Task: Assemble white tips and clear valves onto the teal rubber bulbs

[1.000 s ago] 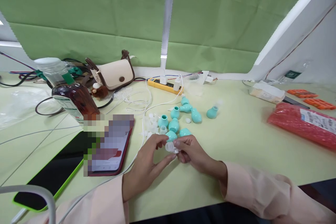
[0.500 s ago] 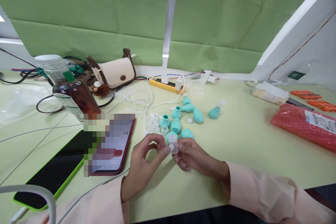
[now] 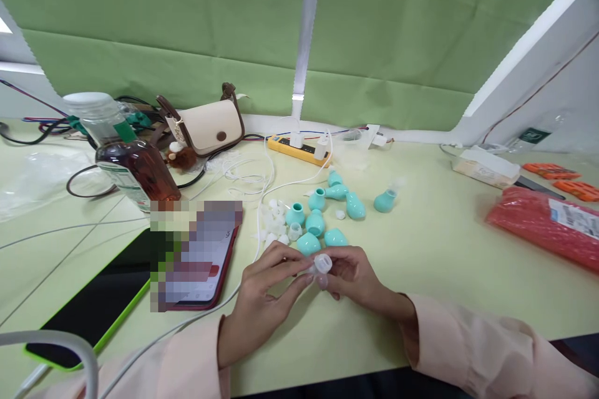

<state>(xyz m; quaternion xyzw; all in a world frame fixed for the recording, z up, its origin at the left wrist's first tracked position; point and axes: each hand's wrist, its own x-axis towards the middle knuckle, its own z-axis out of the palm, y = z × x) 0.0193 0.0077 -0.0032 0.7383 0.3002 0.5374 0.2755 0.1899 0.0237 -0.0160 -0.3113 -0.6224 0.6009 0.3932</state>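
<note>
Between the fingers of both hands is a small translucent plastic fitting, its round open end tipped up toward me. My right hand pinches it with thumb and fingers from the right. From the left, my left hand closes thumb and fingertips at its side; a small whitish bit there is mostly hidden. Just beyond the hands lie several turquoise rubber bulbs, some with open necks upward. A pile of small white plastic parts sits left of them, and a clear fitting rests among the bulbs.
On the left are a green-edged phone, a red-cased phone and a bottle of brown liquid. Behind stand a cream handbag and a yellow power strip with white cables. A red package lies at right.
The translucent fitting has been turned so its open end faces up toward me. My left fingers have moved right, closing in against the fitting's side.
</note>
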